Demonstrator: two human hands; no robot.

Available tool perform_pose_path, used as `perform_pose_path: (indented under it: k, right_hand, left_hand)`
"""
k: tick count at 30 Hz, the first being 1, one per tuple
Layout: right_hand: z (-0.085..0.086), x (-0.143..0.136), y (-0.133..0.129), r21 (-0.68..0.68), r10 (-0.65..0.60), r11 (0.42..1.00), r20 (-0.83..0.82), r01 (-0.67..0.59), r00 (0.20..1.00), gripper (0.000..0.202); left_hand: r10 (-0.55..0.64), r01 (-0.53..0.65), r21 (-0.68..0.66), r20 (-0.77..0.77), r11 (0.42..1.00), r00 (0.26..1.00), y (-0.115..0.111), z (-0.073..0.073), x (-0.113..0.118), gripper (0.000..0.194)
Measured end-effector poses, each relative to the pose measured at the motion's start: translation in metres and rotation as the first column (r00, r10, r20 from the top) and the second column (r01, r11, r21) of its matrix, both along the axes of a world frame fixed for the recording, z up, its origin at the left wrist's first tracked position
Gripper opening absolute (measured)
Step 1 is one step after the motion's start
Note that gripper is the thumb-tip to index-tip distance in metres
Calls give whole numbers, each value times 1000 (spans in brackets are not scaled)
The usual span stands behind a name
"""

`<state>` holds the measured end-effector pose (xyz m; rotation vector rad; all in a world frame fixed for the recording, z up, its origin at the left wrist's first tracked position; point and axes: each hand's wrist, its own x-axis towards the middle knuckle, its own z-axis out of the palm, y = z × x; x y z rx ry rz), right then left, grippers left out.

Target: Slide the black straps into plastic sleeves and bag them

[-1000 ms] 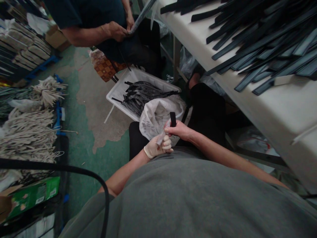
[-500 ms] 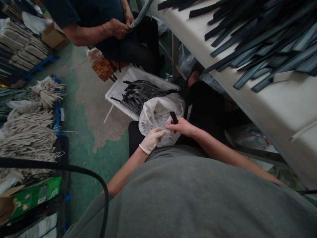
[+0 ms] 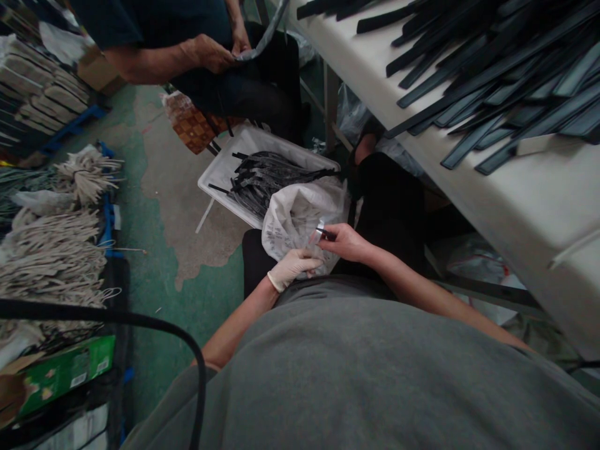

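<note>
My right hand (image 3: 345, 242), bare, pinches a short black strip (image 3: 327, 234) over my lap. A small piece of shiny clear plastic (image 3: 320, 225) shows at the strip's tip. My left hand (image 3: 293, 267), in a pale thin glove, is closed just below and left of it; what its fingers hold is too small to make out. Under both hands lies an open white plastic bag (image 3: 275, 226). Behind the bag stands a white plastic bin (image 3: 213, 177) holding a heap of black strips (image 3: 269, 177).
A pale table (image 3: 525, 206) at right carries many black strips (image 3: 473, 94). Opposite sits a co-worker, whose hands (image 3: 215, 53) hold a long grey strip (image 3: 265, 44). Bundles of beige cord (image 3: 56, 250) and a green box (image 3: 70, 369) are at left. A black cable (image 3: 154, 322) crosses the foreground.
The black strip in my right hand has tilted from upright to nearly flat, and clear plastic now shows at its tip. My left hand has shifted slightly right and down. The co-worker's hands moved left.
</note>
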<state>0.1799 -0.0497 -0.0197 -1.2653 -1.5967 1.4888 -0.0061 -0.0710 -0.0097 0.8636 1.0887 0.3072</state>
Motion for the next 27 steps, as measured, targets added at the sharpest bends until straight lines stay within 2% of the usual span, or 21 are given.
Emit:
perform_pose_path:
  k: [3,5,8,10,11,12,14,15,16,17,18,19,20,21,23,25,27]
  right_hand:
    - [2,0,-1,21,36,999,-1,-36,999,18]
    - [3,0,0,-20,24,1000,-10,-24,1000,21]
    - [6,-1,1,-99,24,995,8,-24,1000,26]
    - [9,1,1,-126,38,991,37,-33,999,29]
    - [10,3,1,-130,35,991,54,-28,998,30]
    - [11,4,0,-126,37,992,70,-28,997,33]
    - [13,9,-1,-82,38,996,118,-29,992,39]
    - [14,11,-1,-37,39,999,167,-33,985,42]
    - [15,13,-1,23,36,999,241,-43,970,43]
    - [16,14,-1,92,27,994,338,-62,941,44]
    - [17,16,-1,158,8,983,449,-89,893,45]
    - [18,17,0,214,-20,969,562,-122,827,46]
    - [19,19,0,251,-50,955,663,-159,747,47]
    - [19,20,1,269,-79,945,740,-187,667,49]
    - [19,23,4,267,-105,938,829,-223,550,50]
    - [18,26,8,230,-72,941,855,-249,514,49]
    - [19,27,14,115,49,959,832,-258,552,47]
  left_hand:
    - [-79,80,16,-28,997,996,-1,5,2,27]
    - [-109,111,55,-36,992,993,5,7,-2,28]
    - [-100,108,113,-74,988,992,33,19,-28,30]
    - [82,-64,206,-82,976,993,62,40,-64,31]
    - [258,-235,292,-44,927,965,78,56,-87,31]
    - [467,-442,391,35,807,884,93,76,-112,31]
    - [645,-627,482,153,612,748,113,121,-166,39]
    - [743,-771,480,307,418,594,118,143,-191,39]
    - [789,-875,430,446,224,422,118,163,-214,39]
    - [771,-919,389,567,60,290,115,178,-233,36]
    - [752,-940,341,626,-23,208,109,187,-246,33]
    - [747,-953,294,648,-67,147,101,190,-254,32]
    - [763,-965,251,637,-72,109,91,186,-257,33]
    - [801,-978,201,594,-56,76,80,176,-253,36]
    - [886,-997,74,464,-39,0,58,140,-230,43]
    - [957,-997,-61,285,-47,-63,37,94,-194,45]
    - [987,-980,-198,159,4,-28,18,50,-156,38]
